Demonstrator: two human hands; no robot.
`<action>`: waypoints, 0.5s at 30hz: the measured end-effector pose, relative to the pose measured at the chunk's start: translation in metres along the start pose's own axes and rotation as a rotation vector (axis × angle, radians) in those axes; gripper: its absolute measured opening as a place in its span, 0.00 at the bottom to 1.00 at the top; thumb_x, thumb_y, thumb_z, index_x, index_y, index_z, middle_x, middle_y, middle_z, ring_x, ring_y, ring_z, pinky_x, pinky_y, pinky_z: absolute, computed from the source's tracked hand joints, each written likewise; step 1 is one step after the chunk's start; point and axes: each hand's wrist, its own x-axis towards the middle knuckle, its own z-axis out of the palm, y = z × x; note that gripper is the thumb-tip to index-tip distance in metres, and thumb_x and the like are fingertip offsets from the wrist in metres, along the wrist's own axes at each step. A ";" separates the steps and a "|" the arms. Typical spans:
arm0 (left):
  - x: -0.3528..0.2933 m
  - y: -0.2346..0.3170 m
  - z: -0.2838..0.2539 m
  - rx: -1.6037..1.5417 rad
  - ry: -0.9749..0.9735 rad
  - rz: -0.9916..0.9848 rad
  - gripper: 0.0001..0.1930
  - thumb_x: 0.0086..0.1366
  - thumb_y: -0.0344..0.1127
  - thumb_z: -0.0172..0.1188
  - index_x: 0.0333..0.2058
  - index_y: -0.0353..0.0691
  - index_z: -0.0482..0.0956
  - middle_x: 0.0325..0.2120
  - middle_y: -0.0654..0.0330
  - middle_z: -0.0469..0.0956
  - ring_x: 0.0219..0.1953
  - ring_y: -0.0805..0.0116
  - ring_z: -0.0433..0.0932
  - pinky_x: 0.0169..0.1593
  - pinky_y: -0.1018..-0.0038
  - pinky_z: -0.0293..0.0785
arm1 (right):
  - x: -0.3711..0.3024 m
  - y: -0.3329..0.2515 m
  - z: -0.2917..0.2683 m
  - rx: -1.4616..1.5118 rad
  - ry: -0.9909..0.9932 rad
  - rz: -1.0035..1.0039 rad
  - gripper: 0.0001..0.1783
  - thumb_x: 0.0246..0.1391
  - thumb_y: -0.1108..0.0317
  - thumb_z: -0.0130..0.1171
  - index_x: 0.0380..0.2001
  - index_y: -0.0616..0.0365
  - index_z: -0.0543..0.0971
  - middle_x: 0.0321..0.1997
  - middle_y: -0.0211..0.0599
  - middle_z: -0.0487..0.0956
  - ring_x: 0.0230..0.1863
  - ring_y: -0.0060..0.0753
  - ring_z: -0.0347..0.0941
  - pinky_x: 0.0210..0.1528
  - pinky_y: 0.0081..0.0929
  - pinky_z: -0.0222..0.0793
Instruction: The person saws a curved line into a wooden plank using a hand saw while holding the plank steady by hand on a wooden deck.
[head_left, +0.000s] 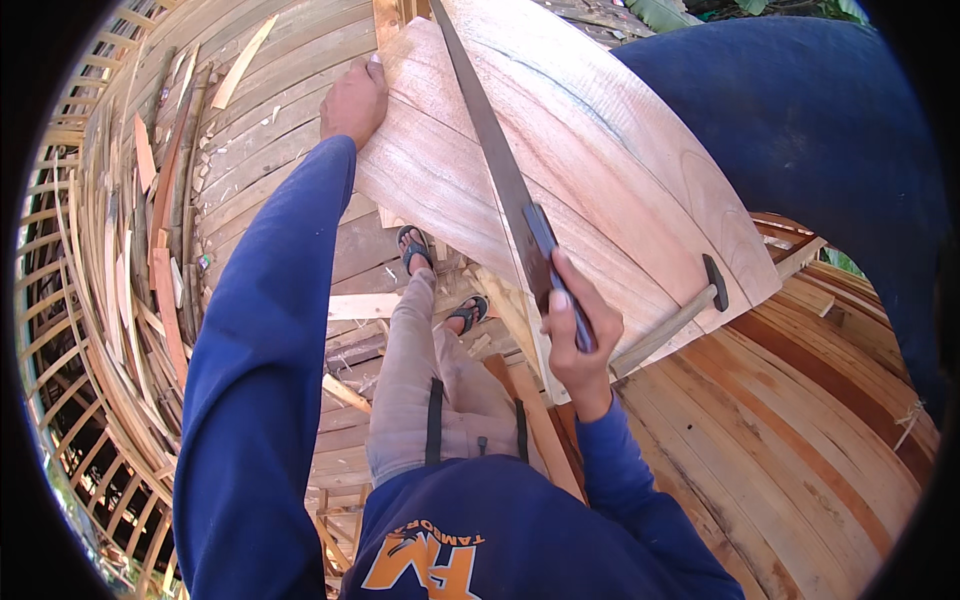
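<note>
Nearest, below the board, are the dark blue sleeves (265, 330) and the front of the person's shirt (450, 530). At the board's lower end, the right hand (580, 335) is wrapped firmly round the dark handle of a saw (487, 130). The saw's long blade slants up over the board (620, 200), which is pale, pinkish and wide with a curved right edge; whether the teeth are in the wood, I cannot tell. A hammer (716, 282) lies on the board's lower right corner. The left hand (355, 100) touches the board's left edge, thumb against it; its other fingers are mostly hidden, so I cannot tell whether they grip it.

Lower than the board, left of the saw handle, are two feet in sandals (468, 315) on a plank floor (290, 95). Long planks (760, 420) run below the board's right end. Well left of the board lie wood strips (165, 260), then a slatted railing (60, 375). Green leaves (660, 14) show beyond the board's top.
</note>
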 end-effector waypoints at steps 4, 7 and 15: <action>-0.006 0.006 0.001 -0.032 -0.004 -0.029 0.26 0.75 0.52 0.36 0.46 0.36 0.76 0.41 0.38 0.81 0.46 0.37 0.79 0.52 0.48 0.72 | -0.086 0.027 -0.034 -0.173 0.008 -0.149 0.24 0.59 0.67 0.51 0.54 0.72 0.77 0.34 0.49 0.85 0.23 0.24 0.77 0.31 0.22 0.74; -0.010 0.006 0.004 -0.002 -0.011 -0.045 0.26 0.75 0.52 0.36 0.46 0.36 0.76 0.41 0.38 0.81 0.46 0.36 0.79 0.52 0.48 0.71 | -0.037 0.021 -0.011 -0.135 0.006 -0.152 0.22 0.54 0.74 0.55 0.52 0.71 0.79 0.37 0.53 0.85 0.27 0.31 0.82 0.32 0.22 0.74; 0.004 0.008 0.001 0.012 -0.024 0.011 0.26 0.75 0.52 0.36 0.46 0.36 0.75 0.40 0.38 0.81 0.46 0.35 0.79 0.52 0.48 0.71 | 0.131 0.000 0.062 0.146 0.134 -0.236 0.19 0.59 0.72 0.56 0.53 0.67 0.80 0.28 0.38 0.81 0.23 0.14 0.67 0.25 0.19 0.65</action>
